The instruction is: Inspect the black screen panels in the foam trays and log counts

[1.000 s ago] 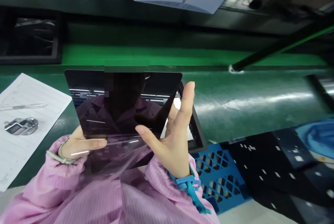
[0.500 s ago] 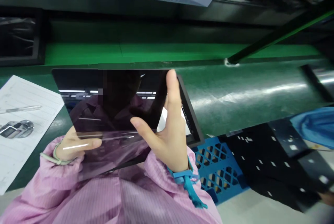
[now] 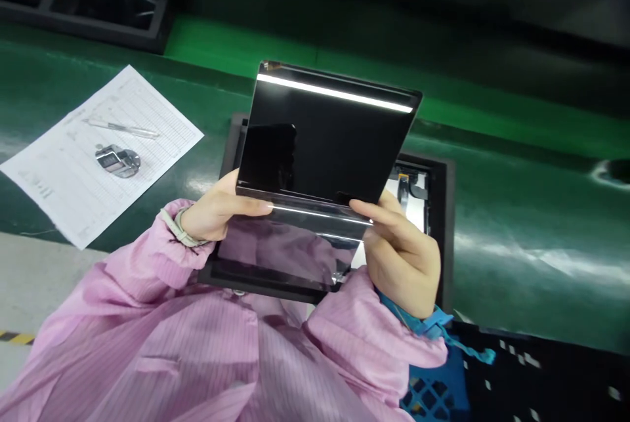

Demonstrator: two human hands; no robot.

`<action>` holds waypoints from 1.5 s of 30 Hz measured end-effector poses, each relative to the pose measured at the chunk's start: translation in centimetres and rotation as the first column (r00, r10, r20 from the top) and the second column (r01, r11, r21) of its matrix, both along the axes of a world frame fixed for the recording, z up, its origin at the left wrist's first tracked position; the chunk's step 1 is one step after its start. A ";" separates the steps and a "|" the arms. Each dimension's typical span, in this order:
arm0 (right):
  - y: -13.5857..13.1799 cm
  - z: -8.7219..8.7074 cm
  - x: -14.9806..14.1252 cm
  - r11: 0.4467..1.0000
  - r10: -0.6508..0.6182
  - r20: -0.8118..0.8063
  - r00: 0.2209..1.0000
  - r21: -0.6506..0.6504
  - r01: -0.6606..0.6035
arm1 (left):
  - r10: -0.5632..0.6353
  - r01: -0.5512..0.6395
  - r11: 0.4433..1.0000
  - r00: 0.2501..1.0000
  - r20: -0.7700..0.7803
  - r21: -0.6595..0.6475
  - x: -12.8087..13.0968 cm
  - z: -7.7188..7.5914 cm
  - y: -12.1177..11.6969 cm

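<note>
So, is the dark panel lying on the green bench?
No, the left hand and right hand hold the dark panel above the black tray.

From where I watch, the black panel (image 3: pixel 329 140) hides part of the left hand (image 3: pixel 209 213) and much of the tray (image 3: pixel 447 225) beneath. Writing on the sheet (image 3: pixel 101 195) at left is too small for me to read. The view's edges cut off the far-left bin (image 3: pixel 98 29) and near-right blue crate (image 3: pixel 445 373).

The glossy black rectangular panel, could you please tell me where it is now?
In the head view, the glossy black panel is central, held between the bare left hand and bare right hand, over the black rectangular tray on the green worktop.
</note>
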State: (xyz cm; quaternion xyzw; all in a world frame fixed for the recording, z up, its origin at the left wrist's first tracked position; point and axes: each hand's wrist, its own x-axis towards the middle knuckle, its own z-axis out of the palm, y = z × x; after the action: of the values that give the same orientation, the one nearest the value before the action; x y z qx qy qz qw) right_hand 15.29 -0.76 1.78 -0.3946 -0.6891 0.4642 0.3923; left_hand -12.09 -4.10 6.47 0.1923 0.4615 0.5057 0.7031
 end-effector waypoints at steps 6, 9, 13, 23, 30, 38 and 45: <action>0.1 -0.5 0.0 0.999 0.005 -0.144 0.990 -0.035 -0.011 | -0.057 0.056 0.981 0.998 -0.003 0.186 1.2 -3.2 1.5; 0.2 -0.6 0.0 0.999 -0.030 -0.108 0.994 -0.025 0.027 | -0.104 0.092 0.978 0.993 0.053 0.187 1.3 -3.5 1.3; 0.3 -1.1 0.0 0.998 -0.026 -0.145 0.989 -0.059 0.018 | -0.163 0.142 0.984 0.962 0.218 0.110 1.4 -3.0 0.7; 0.6 -1.3 -0.4 0.973 -0.120 -0.136 0.983 -0.214 0.089 | -0.138 0.119 0.990 0.936 0.324 0.078 2.2 -2.3 0.5; 0.7 -1.2 -0.7 0.973 -0.078 -0.135 0.988 -0.225 0.047 | -0.102 0.068 0.990 0.950 0.294 0.122 2.5 -2.0 0.1; 0.8 -1.4 -0.4 0.978 -0.078 -0.154 0.985 -0.205 0.045 | -0.108 0.065 0.983 0.963 0.247 0.173 2.6 -2.3 0.2; 0.4 -0.5 -1.2 0.988 -0.093 -0.162 0.982 -0.140 0.071 | -0.108 0.087 0.991 0.971 0.216 0.105 1.9 -2.6 0.3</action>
State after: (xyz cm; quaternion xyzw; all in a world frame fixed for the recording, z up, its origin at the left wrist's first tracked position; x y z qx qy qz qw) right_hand 14.09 -0.38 1.27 -0.4076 -0.6042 0.5243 0.4405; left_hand -10.18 -3.81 3.86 0.1903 0.3462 0.5101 0.7640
